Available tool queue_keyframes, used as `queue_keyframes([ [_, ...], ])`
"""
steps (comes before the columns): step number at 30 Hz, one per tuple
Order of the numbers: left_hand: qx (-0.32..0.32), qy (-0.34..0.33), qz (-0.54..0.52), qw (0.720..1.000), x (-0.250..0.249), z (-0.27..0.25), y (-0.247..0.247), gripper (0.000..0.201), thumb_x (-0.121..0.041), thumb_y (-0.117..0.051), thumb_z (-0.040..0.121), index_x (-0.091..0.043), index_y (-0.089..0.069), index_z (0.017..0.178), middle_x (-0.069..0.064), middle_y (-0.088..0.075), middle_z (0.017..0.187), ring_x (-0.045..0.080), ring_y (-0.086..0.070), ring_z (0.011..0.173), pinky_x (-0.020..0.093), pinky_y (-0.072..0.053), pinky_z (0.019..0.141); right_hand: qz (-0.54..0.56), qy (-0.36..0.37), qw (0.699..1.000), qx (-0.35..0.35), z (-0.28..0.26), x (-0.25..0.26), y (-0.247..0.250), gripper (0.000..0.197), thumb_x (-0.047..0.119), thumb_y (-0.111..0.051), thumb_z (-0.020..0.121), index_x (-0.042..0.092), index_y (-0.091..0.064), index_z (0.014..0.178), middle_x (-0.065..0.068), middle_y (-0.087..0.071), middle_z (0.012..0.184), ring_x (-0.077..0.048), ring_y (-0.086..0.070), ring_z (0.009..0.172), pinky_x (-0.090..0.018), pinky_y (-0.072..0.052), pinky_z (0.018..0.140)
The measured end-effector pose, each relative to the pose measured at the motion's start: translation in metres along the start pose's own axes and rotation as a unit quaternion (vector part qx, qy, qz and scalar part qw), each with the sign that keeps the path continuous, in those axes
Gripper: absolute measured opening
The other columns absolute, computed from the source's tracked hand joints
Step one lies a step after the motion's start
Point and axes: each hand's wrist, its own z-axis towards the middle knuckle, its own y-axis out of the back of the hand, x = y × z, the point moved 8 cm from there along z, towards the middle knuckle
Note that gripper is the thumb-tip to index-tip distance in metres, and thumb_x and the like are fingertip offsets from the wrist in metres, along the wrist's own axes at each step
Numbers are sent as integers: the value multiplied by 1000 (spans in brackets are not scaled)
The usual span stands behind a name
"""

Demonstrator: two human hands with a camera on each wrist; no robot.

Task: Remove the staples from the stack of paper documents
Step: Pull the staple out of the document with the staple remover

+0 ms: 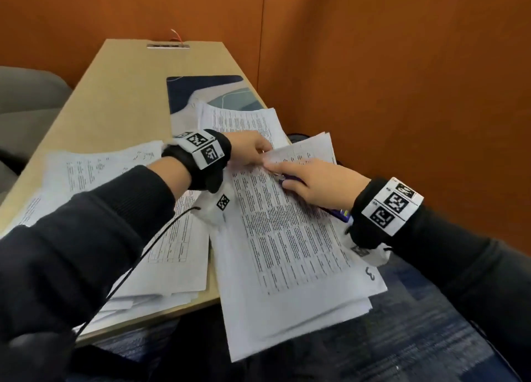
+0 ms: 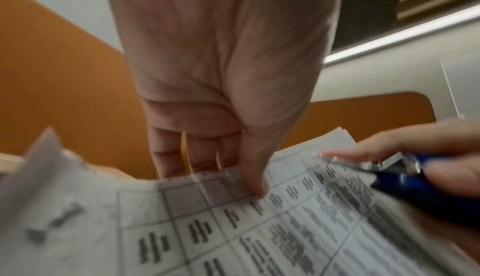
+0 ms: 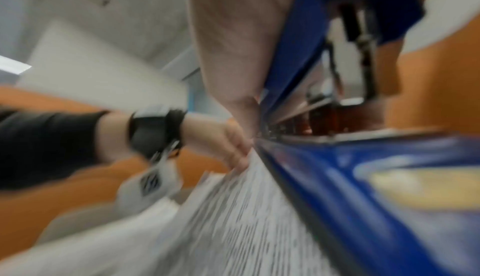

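Observation:
A stapled document (image 1: pixel 290 238) of printed table pages hangs over the table's near right corner. My left hand (image 1: pixel 254 152) pinches its top edge, thumb (image 2: pixel 255 177) on the page and fingers behind it. My right hand (image 1: pixel 316 180) grips a blue staple remover (image 1: pixel 336 212), whose metal tip (image 2: pixel 345 162) rests at the top edge of the sheet. In the left wrist view a staple (image 2: pixel 55 221) shows in the page's corner, left of the thumb. The right wrist view is blurred, with the blue staple remover (image 3: pixel 363 188) lying along the paper (image 3: pixel 233 218).
Loose printed sheets (image 1: pixel 120 186) cover the near left of the wooden table (image 1: pixel 120 94), and more pages (image 1: pixel 244 120) lie further back on a blue patterned mat (image 1: pixel 207 91). Orange partition walls (image 1: pixel 402 80) close off the right and back. A grey seat (image 1: pixel 26 100) stands at the left.

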Motion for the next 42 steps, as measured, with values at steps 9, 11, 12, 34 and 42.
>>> queue_keyframes([
  [9,-161,71,22,984,18,18,28,31,-25,-62,91,-12,-57,119,7,-60,117,24,-56,104,33,-45,86,148,-262,953,30,-62,-183,-10,45,32,-40,105,36,-32,149,9,-57,132,8,-57,110,-9,-39,88],
  [11,-184,94,-58,977,35,5,32,39,-31,-64,89,-14,-54,123,5,-58,113,23,-56,103,35,-47,88,66,-288,947,122,-76,-210,-58,48,36,-42,103,40,-31,150,3,-38,154,-20,-41,138,-29,-30,110],
  [12,-198,105,-75,972,44,-5,33,40,-34,-64,89,-15,-54,122,5,-59,111,23,-57,101,38,-47,89,39,-293,939,175,-82,-218,-89,50,38,-43,102,41,-29,150,2,-33,157,-24,-36,141,-34,-26,114],
  [34,-126,279,-410,859,87,-67,-69,19,-5,-68,85,-6,-49,88,14,-60,97,29,-62,87,45,-56,79,560,-379,732,-86,-69,-210,-85,30,37,-66,90,7,-60,94,-15,-66,83,-22,-65,62,-28,-54,56],
  [42,-388,101,-440,804,48,-81,-6,30,-5,-56,91,-13,-48,119,3,-63,98,13,-62,83,28,-53,71,696,-197,682,-108,-26,-114,-19,30,37,-53,98,16,-68,113,-5,-74,107,-18,-73,89,-33,-59,86],
])
